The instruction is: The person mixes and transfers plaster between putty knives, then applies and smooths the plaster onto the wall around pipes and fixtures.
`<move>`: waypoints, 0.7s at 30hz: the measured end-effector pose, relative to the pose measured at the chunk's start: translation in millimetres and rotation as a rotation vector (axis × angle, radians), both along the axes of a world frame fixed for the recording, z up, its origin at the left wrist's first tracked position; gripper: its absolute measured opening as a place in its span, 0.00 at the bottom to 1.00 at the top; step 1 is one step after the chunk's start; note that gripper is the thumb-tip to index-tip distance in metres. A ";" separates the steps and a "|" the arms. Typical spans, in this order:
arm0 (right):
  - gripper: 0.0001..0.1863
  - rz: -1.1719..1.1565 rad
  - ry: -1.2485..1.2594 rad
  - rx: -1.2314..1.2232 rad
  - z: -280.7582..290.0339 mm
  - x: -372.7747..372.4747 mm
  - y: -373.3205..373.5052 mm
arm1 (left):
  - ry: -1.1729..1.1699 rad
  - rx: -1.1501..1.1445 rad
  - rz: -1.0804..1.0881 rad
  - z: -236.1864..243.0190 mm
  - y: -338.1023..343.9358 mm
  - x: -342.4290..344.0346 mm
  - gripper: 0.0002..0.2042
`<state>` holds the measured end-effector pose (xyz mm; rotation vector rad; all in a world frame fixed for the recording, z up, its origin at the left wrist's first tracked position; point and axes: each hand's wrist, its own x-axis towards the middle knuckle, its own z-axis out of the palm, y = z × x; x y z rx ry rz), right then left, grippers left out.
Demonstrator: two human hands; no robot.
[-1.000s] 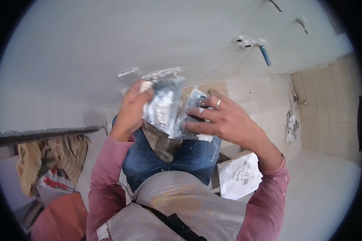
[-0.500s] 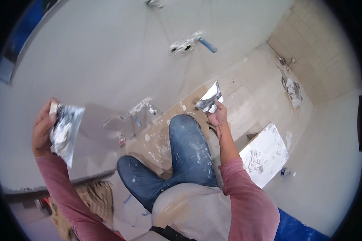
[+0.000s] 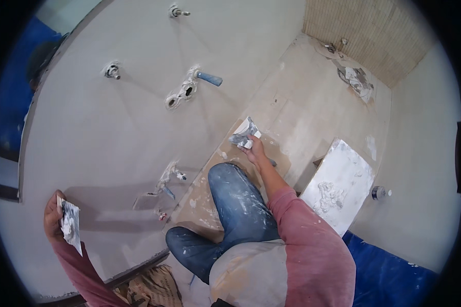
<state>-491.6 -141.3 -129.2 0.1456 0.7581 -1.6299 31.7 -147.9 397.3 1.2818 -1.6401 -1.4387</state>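
Note:
Low at the left, close to the pale wall [image 3: 138, 133], my left hand [image 3: 52, 217] is closed on a wide putty knife [image 3: 70, 227]. White paste is heaped on that blade. My right hand [image 3: 255, 150] grips a second wide putty knife [image 3: 245, 133] beyond my raised knee, above the brown board on the floor. Grey-white smears mark its metal blade. Between the two hands, a fitting caked with white paste [image 3: 171, 176] and a short blue pipe stub [image 3: 169, 193] stick out of the wall.
Higher on the wall are a blue pipe [image 3: 210, 78] and metal stubs [image 3: 112, 70]. On my right stands a white board [image 3: 351, 176] bearing paste, beside a small bottle [image 3: 378, 193]. A blue sheet [image 3: 384, 263] and a brown sack [image 3: 156, 289] lie near me.
The whole view has shifted, showing more of the upper wall. My left hand with its putty knife sits lower in the picture; my right hand with the other knife appears further left.

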 end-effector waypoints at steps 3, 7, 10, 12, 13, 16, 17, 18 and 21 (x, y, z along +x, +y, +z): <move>0.17 -0.047 0.008 0.055 -19.8 -7.8 -11.9 | -0.032 0.008 0.023 -3.0 -2.2 3.5 0.22; 0.16 -0.072 0.039 0.115 -38.4 -0.5 -29.6 | -0.070 0.000 0.043 -3.8 0.7 23.5 0.23; 0.15 -0.071 0.089 0.123 -62.0 -11.2 -39.7 | -0.089 0.016 0.045 -5.7 -6.0 18.2 0.24; 0.16 -0.030 0.101 0.149 -72.7 -3.9 -48.1 | -0.141 -0.022 0.054 -5.3 -8.6 14.1 0.24; 0.17 0.001 0.118 0.166 -78.3 0.7 -50.4 | -0.147 -0.013 0.063 -5.2 -7.3 16.4 0.24; 0.16 0.065 0.107 0.304 -83.1 44.5 -65.6 | -0.156 0.022 0.093 -0.9 2.8 24.1 0.24; 0.16 0.081 0.098 0.309 -89.0 57.8 -69.7 | -0.155 -0.017 0.113 -0.3 6.9 20.4 0.25; 0.16 0.069 0.148 0.350 -98.3 63.7 -73.4 | -0.144 -0.058 0.123 -2.2 6.5 17.8 0.25; 0.17 0.022 0.263 0.448 -136.6 53.8 -85.4 | -0.107 -0.007 0.123 -7.6 -6.5 25.3 0.26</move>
